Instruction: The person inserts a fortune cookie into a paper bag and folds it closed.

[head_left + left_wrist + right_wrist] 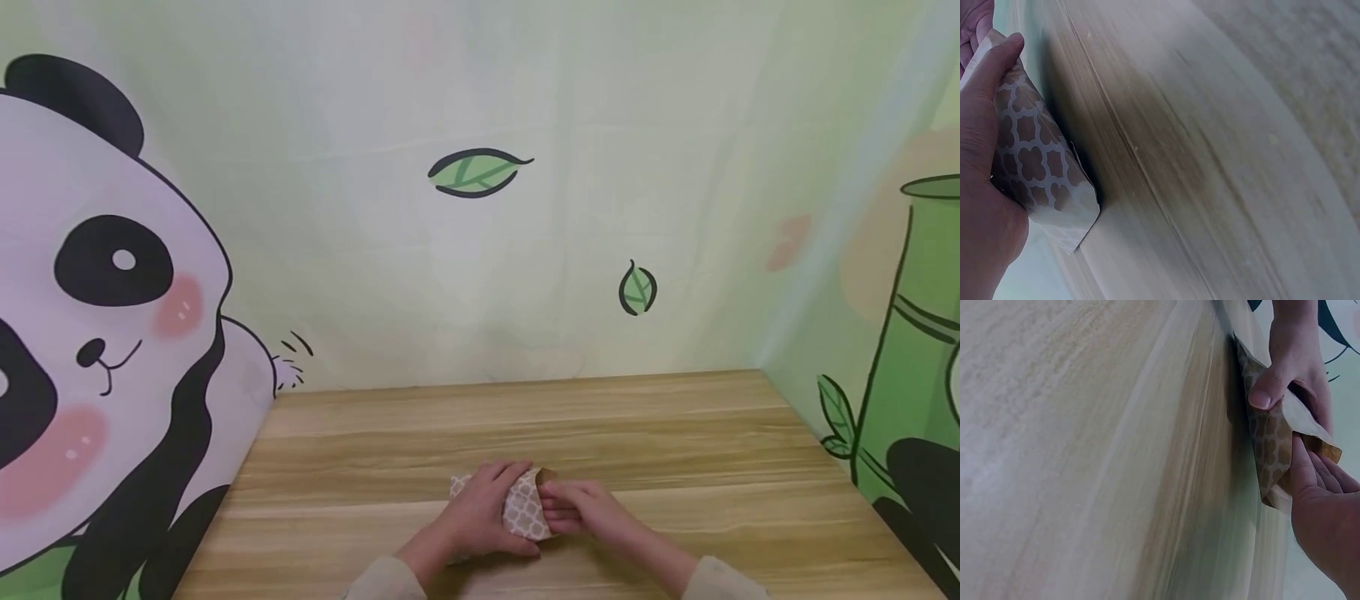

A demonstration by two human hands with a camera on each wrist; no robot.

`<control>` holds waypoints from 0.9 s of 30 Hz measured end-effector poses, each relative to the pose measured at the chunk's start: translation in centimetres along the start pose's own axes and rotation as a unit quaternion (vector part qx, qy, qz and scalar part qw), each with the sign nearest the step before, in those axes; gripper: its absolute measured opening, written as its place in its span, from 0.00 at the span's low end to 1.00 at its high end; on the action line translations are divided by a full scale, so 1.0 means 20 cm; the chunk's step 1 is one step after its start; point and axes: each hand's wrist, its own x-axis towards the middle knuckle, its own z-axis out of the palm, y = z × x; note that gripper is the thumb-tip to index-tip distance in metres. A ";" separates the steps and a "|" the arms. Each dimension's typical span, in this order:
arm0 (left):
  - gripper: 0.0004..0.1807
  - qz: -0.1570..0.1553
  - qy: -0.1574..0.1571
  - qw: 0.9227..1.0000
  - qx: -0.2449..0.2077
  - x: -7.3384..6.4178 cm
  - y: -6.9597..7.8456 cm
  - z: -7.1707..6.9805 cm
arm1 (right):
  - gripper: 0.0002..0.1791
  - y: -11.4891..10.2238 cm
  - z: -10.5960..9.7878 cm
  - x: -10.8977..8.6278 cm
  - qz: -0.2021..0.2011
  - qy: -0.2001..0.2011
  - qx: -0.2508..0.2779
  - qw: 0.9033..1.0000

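Note:
A paper bag (527, 507) with a white-and-tan lattice pattern lies on its side over the table, its brown inside showing at the mouth on the right. My left hand (480, 512) grips it from above, with the thumb on the near side. In the left wrist view the folded bottom end of the bag (1041, 156) sticks out past the left palm. My right hand (592, 510) reaches into the mouth with fairly straight fingers. The right wrist view shows these fingers (1302, 465) entering the opening; their tips are hidden inside the bag.
The wood-grain table (360, 442) stretches around both hands to its back edge. Behind it hangs a pale green backdrop (360, 275) printed with leaves, a panda at left and bamboo at right.

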 end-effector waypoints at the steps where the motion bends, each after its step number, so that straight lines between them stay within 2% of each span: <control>1: 0.65 0.000 0.000 1.000 -0.001 0.00 0.00 0.00 | 0.28 0.00 0.00 0.00 0.001 0.001 -0.001 1.000; 6: 0.64 0.001 0.002 1.000 -0.002 0.00 0.00 0.01 | 0.28 -0.02 -0.02 0.00 0.004 -0.009 0.006 1.000; 9: 0.65 -0.003 0.006 1.000 -0.008 0.00 -0.02 0.02 | 0.29 -0.03 -0.06 -0.01 -0.013 -0.026 0.002 1.000; 13: 0.64 -0.018 0.019 0.999 -0.037 0.00 -0.03 0.02 | 0.28 -0.05 -0.13 -0.04 -0.059 -0.011 -0.074 0.995; 17: 0.62 -0.035 0.036 0.996 -0.078 -0.01 -0.03 0.01 | 0.24 -0.05 -0.18 -0.05 -0.090 0.041 -0.183 0.978; 20: 0.62 -0.039 0.059 0.992 -0.103 -0.02 -0.01 0.01 | 0.21 -0.05 -0.19 -0.03 -0.097 0.045 -0.215 0.971; 22: 0.61 -0.036 0.081 0.990 -0.109 -0.02 0.02 0.01 | 0.20 -0.06 -0.18 -0.01 -0.094 0.031 -0.209 0.973; 24: 0.62 -0.033 0.104 0.989 -0.102 -0.01 0.05 0.02 | 0.16 -0.08 -0.18 0.02 -0.100 0.011 -0.208 0.973; 27: 0.65 -0.034 0.128 0.989 -0.073 0.00 0.09 0.05 | 0.10 -0.11 -0.20 0.06 -0.120 -0.002 -0.226 0.967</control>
